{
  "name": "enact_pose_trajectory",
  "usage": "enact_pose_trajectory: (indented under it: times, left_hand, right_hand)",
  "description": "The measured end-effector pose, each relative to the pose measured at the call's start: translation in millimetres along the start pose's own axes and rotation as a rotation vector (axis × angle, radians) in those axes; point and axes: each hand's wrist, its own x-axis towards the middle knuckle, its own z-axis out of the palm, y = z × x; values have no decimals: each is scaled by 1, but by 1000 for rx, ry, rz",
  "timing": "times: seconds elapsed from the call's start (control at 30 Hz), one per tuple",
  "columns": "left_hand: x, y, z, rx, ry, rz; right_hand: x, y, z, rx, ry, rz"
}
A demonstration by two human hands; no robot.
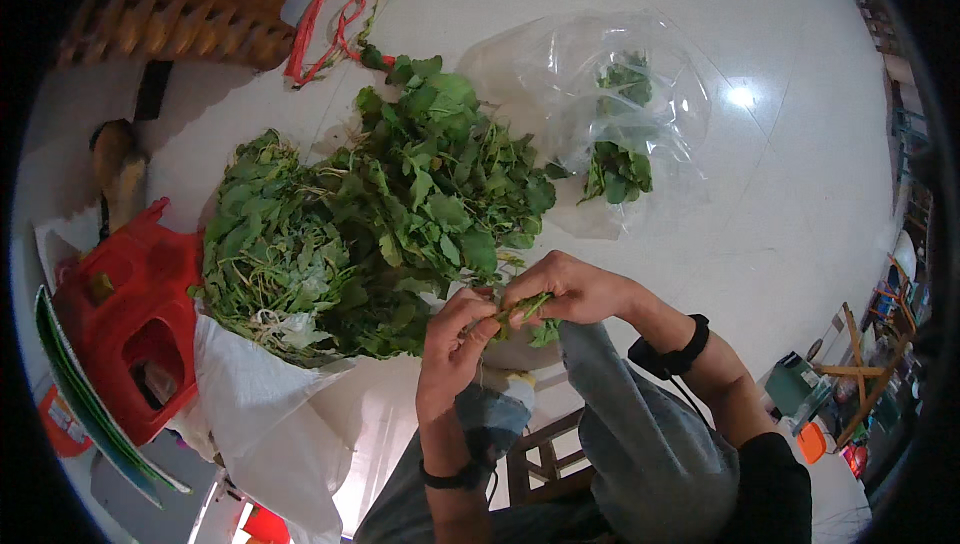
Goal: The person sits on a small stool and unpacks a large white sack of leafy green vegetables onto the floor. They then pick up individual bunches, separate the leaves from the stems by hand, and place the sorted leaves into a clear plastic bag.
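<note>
Above my knees, both hands meet at a small leafy green sprig (534, 309). My left hand (459, 330) pinches its lower end between thumb and fingers. The fingers of my right hand (570, 290) are closed around the stem, with a leaf (546, 332) hanging below. Just beyond the hands lies a large heap of leafy greens (442, 176) on the tiled floor. Another dense bunch of greens (277, 244) sits at its left, partly on a white woven sack (262, 409). A clear plastic bag (517, 56) on the floor has some greens (616, 169) in and at its mouth.
Red plastic tape (315, 26) lies beside a carved wooden furniture piece (172, 26). A red plastic stool (142, 289) stands at the left. Beneath me is a wooden seat (551, 454). Assorted household items, including a green container (791, 383), line the right edge.
</note>
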Motion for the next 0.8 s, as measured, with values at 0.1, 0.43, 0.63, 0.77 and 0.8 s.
enact_pose_trajectory:
  times: [0.1,0.43,0.63,0.77,0.8]
  left_hand:
    - [-2,-4,4,-117,13,-66]
    - [8,-23,17,395,153,-115]
    - [3,-25,22,426,142,-193]
    - [-8,-31,20,280,194,-297]
    - [-9,-36,19,279,193,-306]
  right_hand:
    - [-2,3,2,110,-18,110]
    - [-4,27,33,-976,180,86]
    - [-1,53,38,-1137,117,80]
    - [-20,58,2,-788,358,272]
    - [-28,58,-13,-498,483,261]
